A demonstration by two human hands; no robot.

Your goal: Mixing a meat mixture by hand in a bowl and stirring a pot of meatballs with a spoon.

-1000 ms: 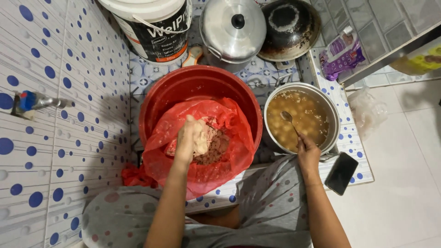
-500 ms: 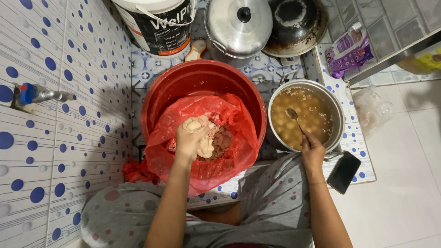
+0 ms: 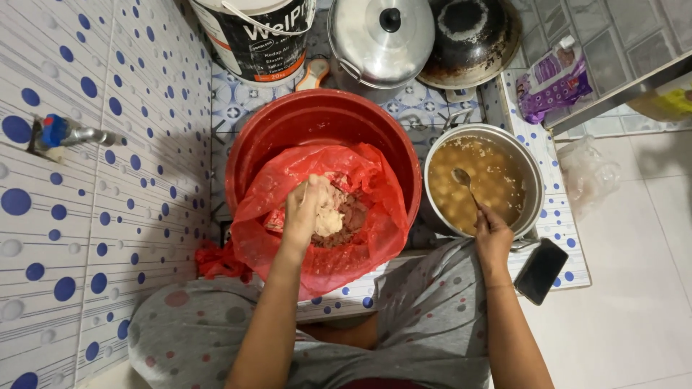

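Note:
My left hand (image 3: 306,209) is closed around a pale lump of meat paste (image 3: 330,216) inside a red plastic bag (image 3: 324,266). The bag lies open across a red basin (image 3: 317,122). My right hand (image 3: 492,234) grips the handle of a metal spoon (image 3: 465,184), whose bowl hangs over a steel pot (image 3: 533,180). The pot holds brownish broth with several round balls floating in it.
A black phone (image 3: 540,270) lies on the floor by my right wrist. Behind the basin stand a white bucket (image 3: 252,36), a lidded steel pot (image 3: 382,36) and a dark wok (image 3: 472,36). A tap (image 3: 68,133) sticks out of the dotted tiled wall at left.
My left hand has shifted slightly within the bag, still squeezing paste. The spoon stays over the broth.

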